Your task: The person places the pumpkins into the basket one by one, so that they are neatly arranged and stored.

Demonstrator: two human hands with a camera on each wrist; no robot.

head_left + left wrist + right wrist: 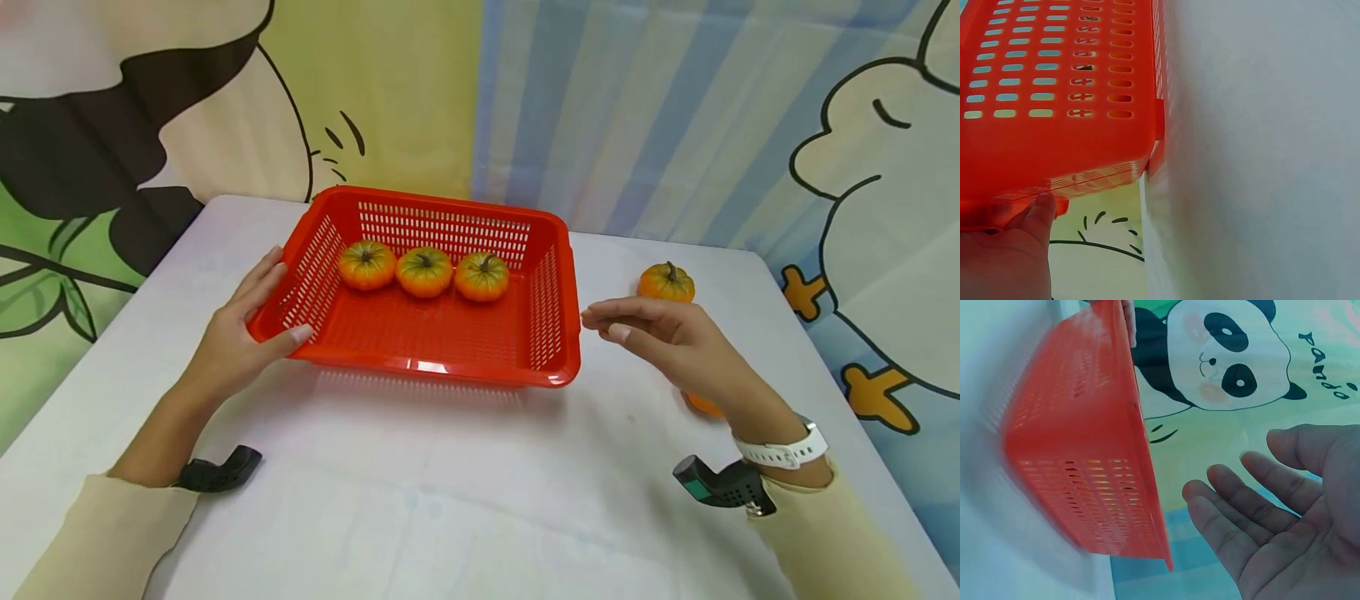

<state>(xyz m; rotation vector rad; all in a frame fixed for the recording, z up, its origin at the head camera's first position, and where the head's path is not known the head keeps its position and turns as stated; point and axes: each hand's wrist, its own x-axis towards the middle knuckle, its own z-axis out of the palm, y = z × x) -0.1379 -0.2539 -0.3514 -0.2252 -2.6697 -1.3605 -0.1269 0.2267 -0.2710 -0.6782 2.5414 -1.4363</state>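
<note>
A red plastic basket (420, 365) with slotted walls stands on the white table. Three small orange-green pumpkins (423, 272) sit in a row along its back wall. My left hand (238, 337) holds the basket's left end, thumb at the front corner and fingers along the outer side of the rim. In the left wrist view, the fingertips (1041, 209) reach under the rim. Just off the basket's right end is my right hand (660, 337), fingers extended and nothing in it. The right wrist view shows its palm and spread fingers beside the basket wall.
Behind my right hand lies another small pumpkin (666, 282), and an orange one (703, 405) is partly hidden under that hand's wrist. A cartoon-printed curtain (600, 117) hangs along the table's back edge. Both wrists wear black devices; a white watch band (783, 450) circles the right.
</note>
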